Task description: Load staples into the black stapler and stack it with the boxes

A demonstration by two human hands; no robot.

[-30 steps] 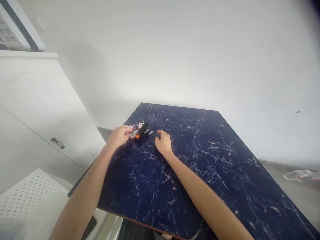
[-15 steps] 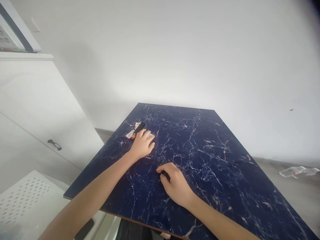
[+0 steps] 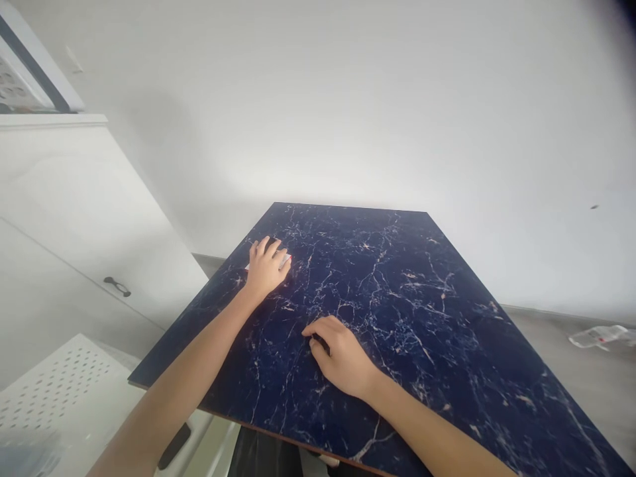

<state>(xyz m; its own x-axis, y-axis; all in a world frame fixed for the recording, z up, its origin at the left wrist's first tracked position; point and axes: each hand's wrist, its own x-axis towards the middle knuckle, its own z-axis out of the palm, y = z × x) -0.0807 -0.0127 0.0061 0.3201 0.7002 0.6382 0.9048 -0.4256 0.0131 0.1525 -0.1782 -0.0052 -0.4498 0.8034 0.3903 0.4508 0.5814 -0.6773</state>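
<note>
Resting palm-down near the far left edge of the dark marbled bench [image 3: 407, 311], the left hand [image 3: 267, 266] lay flat with fingers spread, covering a small white-and-red item [image 3: 285, 260]; only a sliver showed at the fingertips, no writing legible. Right hand [image 3: 342, 356], nearer the front edge and well apart from the left, curled loosely over a small black object [image 3: 320, 342]; how firm that grip was could not be told. White cabinet [image 3: 74, 218] stood left.
</note>
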